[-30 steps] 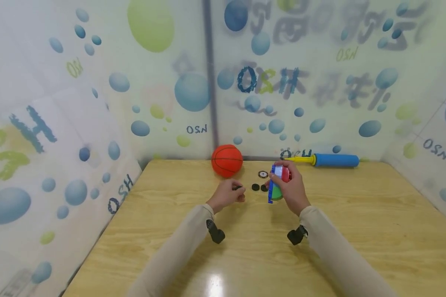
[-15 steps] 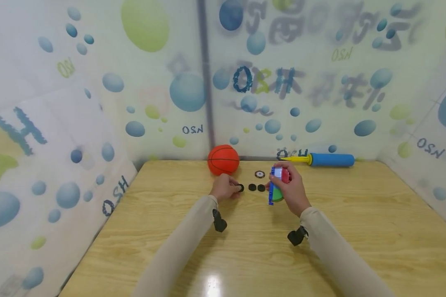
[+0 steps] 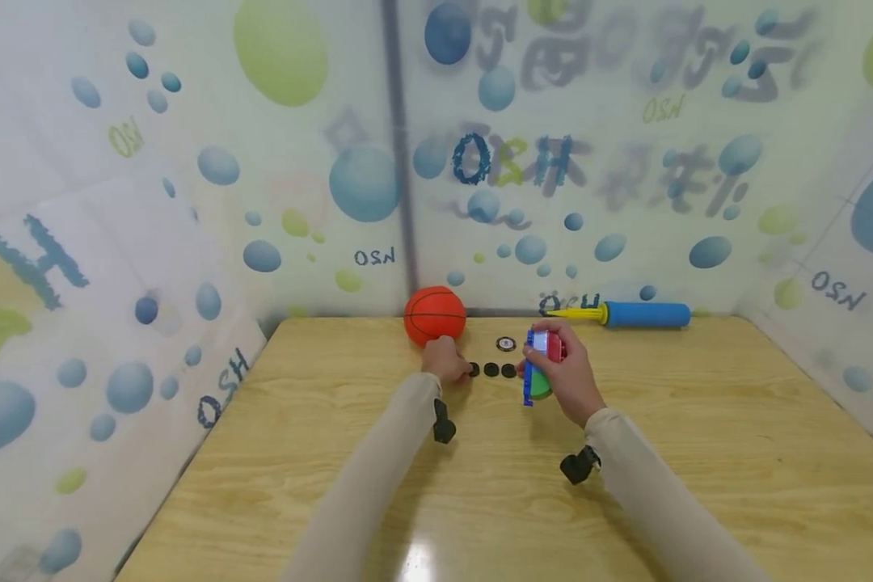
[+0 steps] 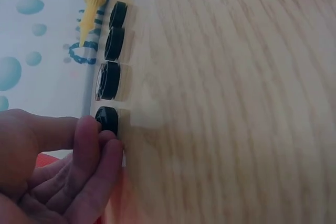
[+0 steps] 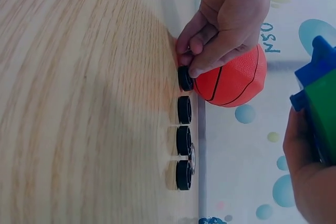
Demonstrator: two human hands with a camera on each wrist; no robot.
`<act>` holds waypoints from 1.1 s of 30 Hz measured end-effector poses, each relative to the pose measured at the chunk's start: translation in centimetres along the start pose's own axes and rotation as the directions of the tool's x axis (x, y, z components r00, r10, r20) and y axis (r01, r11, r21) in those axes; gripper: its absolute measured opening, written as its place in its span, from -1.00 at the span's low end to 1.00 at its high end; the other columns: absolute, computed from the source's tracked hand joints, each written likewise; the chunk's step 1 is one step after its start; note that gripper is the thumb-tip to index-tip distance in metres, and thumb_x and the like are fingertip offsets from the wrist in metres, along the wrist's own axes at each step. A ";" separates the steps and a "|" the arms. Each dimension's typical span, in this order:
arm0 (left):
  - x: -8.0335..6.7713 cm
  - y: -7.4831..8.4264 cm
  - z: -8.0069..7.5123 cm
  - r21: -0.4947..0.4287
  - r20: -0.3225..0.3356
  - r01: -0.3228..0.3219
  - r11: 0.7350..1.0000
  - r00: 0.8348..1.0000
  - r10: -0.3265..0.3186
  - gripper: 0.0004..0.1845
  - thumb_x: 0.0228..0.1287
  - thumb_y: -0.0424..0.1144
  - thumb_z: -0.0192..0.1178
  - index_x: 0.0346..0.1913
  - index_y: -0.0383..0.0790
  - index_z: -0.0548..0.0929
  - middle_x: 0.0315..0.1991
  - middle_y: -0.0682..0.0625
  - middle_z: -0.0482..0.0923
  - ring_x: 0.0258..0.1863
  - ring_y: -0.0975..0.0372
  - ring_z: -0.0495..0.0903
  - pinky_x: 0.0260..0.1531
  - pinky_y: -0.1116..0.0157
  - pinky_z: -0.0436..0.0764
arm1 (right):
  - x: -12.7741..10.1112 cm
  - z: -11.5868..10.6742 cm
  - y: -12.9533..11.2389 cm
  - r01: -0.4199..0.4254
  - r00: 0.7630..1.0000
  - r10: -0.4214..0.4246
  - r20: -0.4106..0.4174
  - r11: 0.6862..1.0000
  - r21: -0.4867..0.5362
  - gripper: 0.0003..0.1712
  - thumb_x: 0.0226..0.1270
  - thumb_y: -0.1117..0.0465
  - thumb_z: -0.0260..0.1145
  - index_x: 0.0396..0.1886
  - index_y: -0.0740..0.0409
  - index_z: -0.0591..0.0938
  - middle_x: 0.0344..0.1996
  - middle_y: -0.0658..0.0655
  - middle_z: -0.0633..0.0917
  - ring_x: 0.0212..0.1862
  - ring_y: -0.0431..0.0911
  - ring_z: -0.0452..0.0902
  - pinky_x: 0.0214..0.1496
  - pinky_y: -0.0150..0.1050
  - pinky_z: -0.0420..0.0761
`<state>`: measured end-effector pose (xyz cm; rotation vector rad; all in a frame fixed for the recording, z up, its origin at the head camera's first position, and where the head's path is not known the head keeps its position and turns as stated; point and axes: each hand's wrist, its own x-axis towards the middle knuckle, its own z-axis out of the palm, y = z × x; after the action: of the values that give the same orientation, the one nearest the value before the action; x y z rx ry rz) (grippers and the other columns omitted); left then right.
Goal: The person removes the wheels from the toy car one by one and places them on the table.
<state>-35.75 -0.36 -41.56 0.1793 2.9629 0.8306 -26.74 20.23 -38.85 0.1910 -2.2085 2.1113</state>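
My left hand [image 3: 445, 360] is low over the table, its fingertips pinching a small black toy wheel [image 4: 107, 119] at the end of a row. The wheel lies flat on the wood. Beside it in the row sit more black wheels [image 5: 184, 110], evenly spaced. My right hand [image 3: 569, 370] grips a toy vehicle body [image 3: 541, 364] in blue, green, red and white, held above the table with its blue side facing left. In the right wrist view only part of the toy's green and blue side shows. The toy and right hand hide the row's right end in the head view.
A red ball with black lines [image 3: 435, 316] stands just behind my left hand. A white disc with a dark patterned rim [image 3: 506, 343] lies behind the wheels. Along the back wall rests a blue hand pump with a yellow nozzle [image 3: 647, 314].
My left hand has moved forward from nearer me, bringing a wheel down to the left end of the row. The right hand keeps hold of the toy vehicle body, nearly still.
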 end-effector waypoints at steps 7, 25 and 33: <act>0.0 0.1 0.4 0.013 -0.026 0.008 1.000 1.000 -0.007 -0.84 0.19 -0.26 0.39 -0.51 -0.21 0.80 -0.59 -0.02 0.75 -0.23 0.11 0.72 0.02 0.17 0.64 | -0.1 -0.2 0.3 -0.022 1.000 0.022 -0.001 1.000 -0.004 -0.57 0.50 0.19 0.23 0.26 -0.09 0.35 0.15 0.36 0.48 -0.14 0.09 0.76 -0.09 -0.19 0.76; -4.1 1.6 -4.1 -0.325 0.016 -0.270 0.906 0.957 0.291 -0.83 0.43 -0.25 0.17 -0.04 -0.22 0.67 -0.07 -0.09 0.70 -0.10 0.14 0.63 -0.01 0.24 0.65 | 0.2 0.1 -0.4 -0.024 0.995 0.037 0.097 0.991 -0.135 -0.03 0.45 0.20 0.29 0.56 -0.60 -0.03 0.15 0.34 0.48 -0.16 0.08 0.75 -0.12 -0.19 0.76; -6.6 2.1 -6.0 -0.386 -0.024 -0.427 0.818 0.891 0.454 -0.71 0.42 -0.28 0.12 0.15 -0.12 0.59 0.11 -0.09 0.63 0.06 0.12 0.66 0.09 0.18 0.65 | 0.5 0.7 -1.1 -0.033 0.980 0.090 0.179 0.954 -0.299 0.30 0.32 0.15 0.41 0.59 -0.37 -0.42 0.17 0.43 0.55 -0.08 0.03 0.75 0.15 0.03 0.68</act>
<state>-29.52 -2.53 -35.14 0.8766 2.6489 1.3984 -27.10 19.45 -37.76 0.3193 -2.6390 1.8263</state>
